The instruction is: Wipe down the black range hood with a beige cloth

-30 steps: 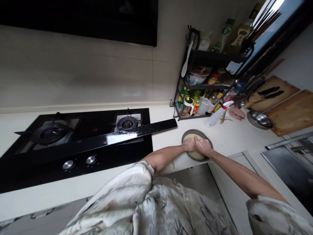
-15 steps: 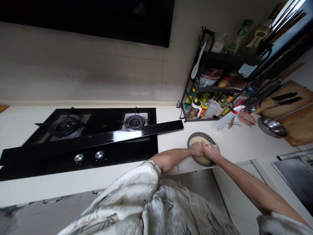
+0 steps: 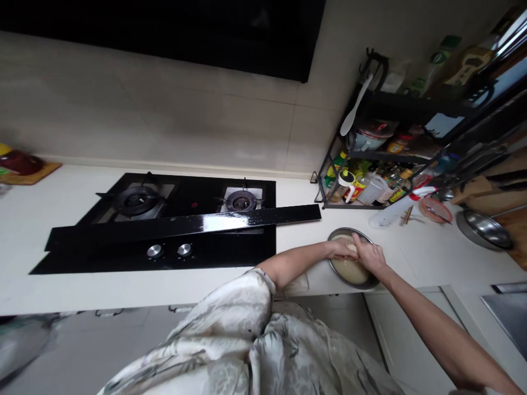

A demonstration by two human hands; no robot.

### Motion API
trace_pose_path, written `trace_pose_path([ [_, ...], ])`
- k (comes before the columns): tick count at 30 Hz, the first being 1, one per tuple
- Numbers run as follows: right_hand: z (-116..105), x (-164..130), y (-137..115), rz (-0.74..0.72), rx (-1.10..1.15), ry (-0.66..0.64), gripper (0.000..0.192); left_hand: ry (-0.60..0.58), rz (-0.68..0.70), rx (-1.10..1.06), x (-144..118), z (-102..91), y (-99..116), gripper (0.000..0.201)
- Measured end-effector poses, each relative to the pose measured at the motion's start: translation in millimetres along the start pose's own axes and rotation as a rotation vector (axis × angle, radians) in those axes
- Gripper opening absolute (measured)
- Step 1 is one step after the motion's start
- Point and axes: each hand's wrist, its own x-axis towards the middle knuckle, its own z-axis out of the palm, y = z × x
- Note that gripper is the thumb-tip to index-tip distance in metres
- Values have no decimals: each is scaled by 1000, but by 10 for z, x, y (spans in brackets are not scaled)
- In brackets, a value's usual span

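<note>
Smooth metal bowl (image 3: 362, 286), glossy strip (image 3: 230, 220), cloth sleeve (image 3: 249, 293)

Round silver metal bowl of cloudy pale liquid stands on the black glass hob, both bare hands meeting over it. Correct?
No: the round silver metal bowl stands on the white countertop, to the right of the black glass hob, as the head view shows. The bare left hand and bare right hand do meet over its cloudy pale liquid.

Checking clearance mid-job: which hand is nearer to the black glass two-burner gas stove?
Left. The left hand is over the round silver metal bowl of pale liquid, right of the stove; the right hand is at the same bowl, farther from the stove.
</note>
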Motion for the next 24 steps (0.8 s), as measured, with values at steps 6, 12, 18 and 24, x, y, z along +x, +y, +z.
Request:
trace_pose_path([
  [6,-111,207,-1,-206,512,344,52,101,57,-359,-130,-471,196,20],
  [12,-373,486,-466,-100,1260,236,49,301,182,-592,-568,-1058,157,32],
  [18,-662,766,-1253,-58,1814,92,69,548,249,-754,-1107,-1643,54,40],
  [24,-876,983,-1935,-156,1441,220,74,691,232,-708,-1753,-2154,-90,25],
])
